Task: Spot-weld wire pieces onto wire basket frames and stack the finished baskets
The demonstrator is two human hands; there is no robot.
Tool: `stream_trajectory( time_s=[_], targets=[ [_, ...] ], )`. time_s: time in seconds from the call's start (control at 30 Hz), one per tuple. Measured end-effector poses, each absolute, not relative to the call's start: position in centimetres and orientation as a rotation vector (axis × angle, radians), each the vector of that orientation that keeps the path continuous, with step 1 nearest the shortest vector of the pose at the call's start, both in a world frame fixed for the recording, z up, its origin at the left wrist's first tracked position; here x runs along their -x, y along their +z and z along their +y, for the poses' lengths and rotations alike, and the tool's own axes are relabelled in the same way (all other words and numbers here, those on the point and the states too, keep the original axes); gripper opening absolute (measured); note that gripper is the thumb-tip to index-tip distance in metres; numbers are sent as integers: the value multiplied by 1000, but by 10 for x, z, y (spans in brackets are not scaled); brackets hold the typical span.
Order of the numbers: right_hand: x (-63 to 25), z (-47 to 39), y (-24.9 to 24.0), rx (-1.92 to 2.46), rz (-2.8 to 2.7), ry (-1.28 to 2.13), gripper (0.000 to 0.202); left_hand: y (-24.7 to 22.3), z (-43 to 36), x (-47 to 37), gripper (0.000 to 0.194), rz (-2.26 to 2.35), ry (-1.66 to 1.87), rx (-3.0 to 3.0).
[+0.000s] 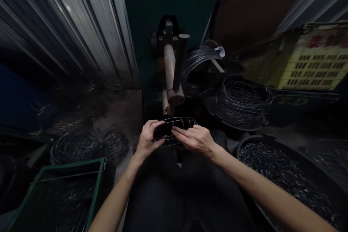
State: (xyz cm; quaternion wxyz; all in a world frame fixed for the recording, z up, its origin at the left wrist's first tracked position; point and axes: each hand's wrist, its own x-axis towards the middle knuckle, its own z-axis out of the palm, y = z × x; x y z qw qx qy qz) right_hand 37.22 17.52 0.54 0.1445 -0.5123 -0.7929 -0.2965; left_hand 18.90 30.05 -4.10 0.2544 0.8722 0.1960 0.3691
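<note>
Wire frame (pixel 181 119): in both hands above the lap, just below the tip of the machine arm (pixel 173 76)
Left grip (pixel 147 136): thumb and fingers pinching its left end
Right grip (pixel 199 138): fingertips among the crosswires; cannot tell if pinching
Long axis: left to right, bowed far rim toward the machine arm
Risk: uneven hold might tilt it; squeezing might bend thin wires

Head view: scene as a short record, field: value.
left hand: grips left side of wire frame
right hand: fingers on frame's right side
frame: rounded, thin rings joined by short cross wires
ahead: green machine, rod-like arms pointing toward frame; contact unclear
right: wire coil, yellow crate, tub of small metal pieces
left: green crate, contents dim
light: dim
</note>
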Motion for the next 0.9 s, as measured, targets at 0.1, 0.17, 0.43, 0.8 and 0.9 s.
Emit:
stream_trajectory(
  time_s=[0.1, 0.17, 0.43, 0.8, 0.9],
  targets=[
    [-375, 178, 3, 1539, -2308, -802, 29, -41, 304, -191, 49, 546, 997, -2369],
    [-376, 181, 1, 1553, -2311, -777, 29, -42, 307, -193, 49, 545, 1001, -2366],
    [-380, 191, 2, 1471, -2273, -829, 27, -44, 318, -199, 47, 533, 1035, -2402],
    [-372, 196, -1, 1634, -2249, -731, 27, -45, 324, -196, 51, 451, 1088, -2500],
    [-371, 180, 6, 1660, -2192, -659, 28, -50, 325, -189, 66, 498, 1096, -2477]
  ],
)
